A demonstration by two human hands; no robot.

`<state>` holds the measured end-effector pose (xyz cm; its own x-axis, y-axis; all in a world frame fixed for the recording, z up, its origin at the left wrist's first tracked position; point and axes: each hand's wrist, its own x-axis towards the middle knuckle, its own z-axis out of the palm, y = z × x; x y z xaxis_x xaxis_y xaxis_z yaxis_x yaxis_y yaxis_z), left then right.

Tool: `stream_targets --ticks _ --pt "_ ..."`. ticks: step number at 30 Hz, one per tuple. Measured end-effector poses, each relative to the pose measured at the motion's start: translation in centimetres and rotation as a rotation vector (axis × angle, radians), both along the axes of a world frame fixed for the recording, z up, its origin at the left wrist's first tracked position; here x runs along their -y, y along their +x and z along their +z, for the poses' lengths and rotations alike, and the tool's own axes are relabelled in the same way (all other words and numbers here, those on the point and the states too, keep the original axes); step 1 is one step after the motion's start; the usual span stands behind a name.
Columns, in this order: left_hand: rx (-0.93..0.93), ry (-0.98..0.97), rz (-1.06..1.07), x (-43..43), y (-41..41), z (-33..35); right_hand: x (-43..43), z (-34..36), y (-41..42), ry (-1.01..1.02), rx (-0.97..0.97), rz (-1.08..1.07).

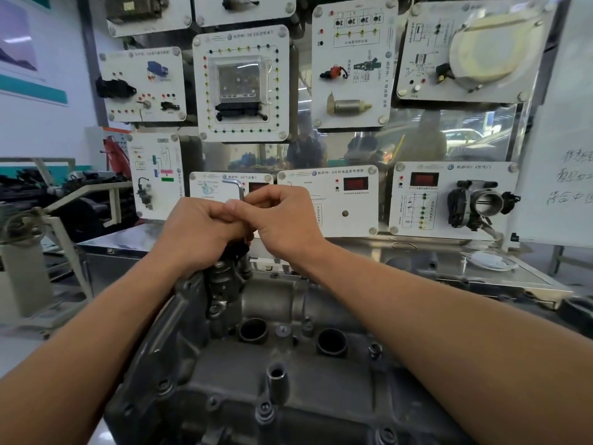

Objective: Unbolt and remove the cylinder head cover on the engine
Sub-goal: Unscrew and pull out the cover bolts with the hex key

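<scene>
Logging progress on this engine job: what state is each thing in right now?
Dark L-shaped metal hex key: upright, gripped by both hands.
Left hand: curled round the key.
Right hand: fingers pinching the key.
Grey cast-metal cylinder head cover: on the engine.
Dark cover bolts: near ones seated.
Two round black ports: uncapped.

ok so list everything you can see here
cylinder head cover: one, dark grey, foreground, below the arms
round openings: two, black, across the cover's top
hex key: one, dark, L-shaped, sticking up between the hands
training panels: about ten, white, mounted upright behind the engine
throttle body: one, silver and black, on the lower right panel
whiteboard: one, white, handwritten, far right
left hand: grips the hex key
right hand: pinches the hex key
</scene>
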<state>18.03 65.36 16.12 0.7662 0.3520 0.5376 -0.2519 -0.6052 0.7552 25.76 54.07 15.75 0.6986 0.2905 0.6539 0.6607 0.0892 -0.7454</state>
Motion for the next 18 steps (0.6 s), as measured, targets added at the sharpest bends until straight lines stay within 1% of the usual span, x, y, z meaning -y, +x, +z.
stream_targets --ticks 3,6,9,12,18 --pt "0.004 -0.065 -0.001 0.01 0.11 -0.28 0.04 -0.04 -0.20 0.000 -0.001 0.016" --pt "0.015 -0.080 -0.043 -0.03 -0.03 -0.39 -0.10 0.00 -0.56 -0.003 0.016 0.038" --pt "0.018 -0.014 -0.101 0.04 -0.27 -0.50 -0.26 0.08 -0.80 -0.017 0.047 0.029" --pt "0.032 0.067 -0.098 0.07 -0.28 -0.56 -0.38 0.00 -0.78 -0.041 0.082 0.032" --pt "0.050 0.022 -0.133 0.04 -0.40 -0.79 -0.52 -0.22 -0.68 -0.074 0.169 0.012"
